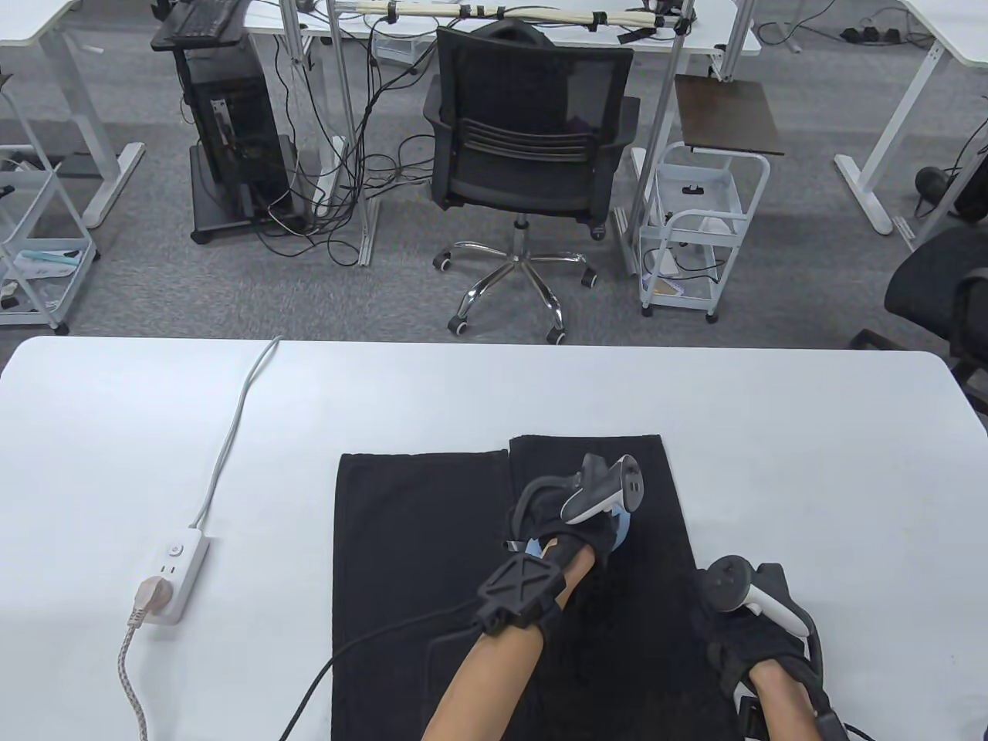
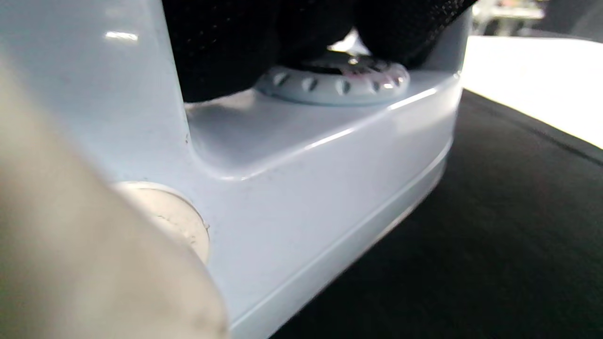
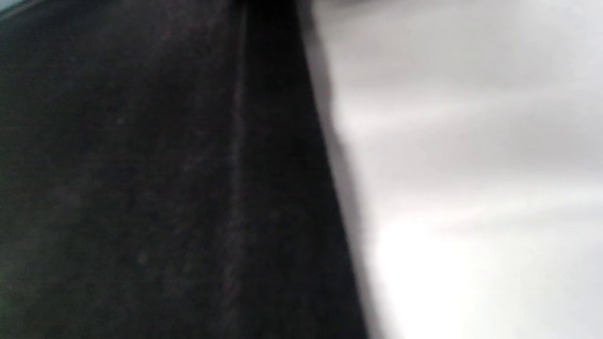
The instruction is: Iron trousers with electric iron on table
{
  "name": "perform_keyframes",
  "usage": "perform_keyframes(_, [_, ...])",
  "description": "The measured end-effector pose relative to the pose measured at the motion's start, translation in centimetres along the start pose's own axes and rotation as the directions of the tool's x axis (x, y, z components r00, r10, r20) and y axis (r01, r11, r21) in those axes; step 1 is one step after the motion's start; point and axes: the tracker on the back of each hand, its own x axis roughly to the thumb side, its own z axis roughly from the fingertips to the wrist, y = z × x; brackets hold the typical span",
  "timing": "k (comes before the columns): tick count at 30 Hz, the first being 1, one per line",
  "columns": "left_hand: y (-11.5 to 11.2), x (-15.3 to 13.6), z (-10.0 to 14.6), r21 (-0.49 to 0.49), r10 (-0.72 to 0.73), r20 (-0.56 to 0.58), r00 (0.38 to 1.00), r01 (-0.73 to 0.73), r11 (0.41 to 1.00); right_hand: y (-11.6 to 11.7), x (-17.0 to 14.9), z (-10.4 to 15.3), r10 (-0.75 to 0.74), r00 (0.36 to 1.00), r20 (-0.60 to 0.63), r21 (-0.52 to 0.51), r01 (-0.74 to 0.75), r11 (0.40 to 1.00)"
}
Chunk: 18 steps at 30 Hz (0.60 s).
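1. Nearest the person, the right hand (image 1: pixel 752 617) rests at the right edge of the trousers (image 1: pixel 417 579), close to the desk's near side; I cannot tell how its grip stands, since the tracker and glove hide the fingers, and the right wrist view shows only blurred dark cloth beside pale desk.

2. A little farther in, the left hand (image 1: pixel 575 544) is on the iron (image 2: pixel 292 188), its grip clamped round the handle; in the left wrist view gloved fingers curl over the handle above a ribbed dial (image 2: pixel 337 82) (its setting is too blurred to read).

3. The iron is pale blue-white and glossy; its base sits flat on the black cloth of the right-hand leg, roughly midway up that leg.

4. The trousers are black and matte, spread on the white desk (image 1: pixel 810 463) with both legs side by side and the hems pointing away from the person; the left-hand leg lies smooth and no deep creases show from above.

5. Judged from this, ironing is underway, not finished; the far stretch of the right-hand leg up to the hem looks left to press, and whether the left-hand leg is done I cannot tell.

6. Farther left, a power strip (image 1: pixel 174 575) lies on the desk with one plug in it; its white cable runs off the far edge.
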Motion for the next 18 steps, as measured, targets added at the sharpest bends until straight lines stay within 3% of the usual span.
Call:
perform_keyframes(5, [-1.7, 2.0, 4.7, 0.003, -0.068, 0.199, 0.978, 0.069, 0.998, -0.1, -0.2, 0.1, -0.018, 1.0, 0.009, -0.004, 0.018, 1.0])
perform_keyframes(12, [-4.3, 4.2, 11.9, -0.002, -0.125, 0.444, 0.887, 0.141, 0.99, -0.1, -0.2, 0.0, -0.013, 1.0, 0.012, -0.004, 0.013, 1.0])
perform_keyframes(18, [-4.4, 4.2, 12.1, -0.017, -0.102, 0.445, 0.89, 0.122, 0.992, 0.0, -0.2, 0.0, 0.0, 1.0, 0.01, -0.003, 0.0, 1.0])
